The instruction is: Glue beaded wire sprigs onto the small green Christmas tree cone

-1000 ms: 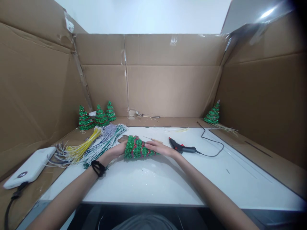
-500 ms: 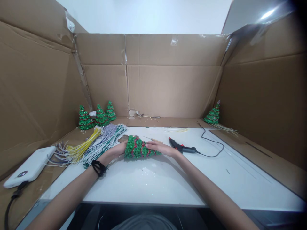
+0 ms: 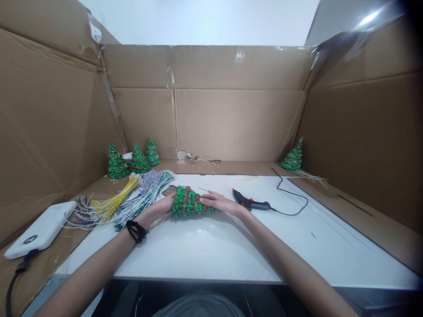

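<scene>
across the lower frame spreads the white surface (image 3: 198,259); over it, mid-frame, a green tree (image 3: 185,206) lies on its side, base leftward. red garland (image 3: 196,208) already winds round it, so it looks mostly made; anything left is unclear. the left hand (image 3: 164,204) meets its base, fingers hidden, grip untellable; the right hand (image 3: 218,202) drapes fingers over the narrow end, clasping or not i cannot tell.

Tree (image 3: 187,204) between left hand (image 3: 165,204) and right hand (image 3: 216,202). Glue gun (image 3: 254,204) on table (image 3: 198,259), right. Strand bundles (image 3: 142,198) left; 3 more trees (image 3: 139,161) behind bundles. Lone tree (image 3: 293,157) back right.
</scene>
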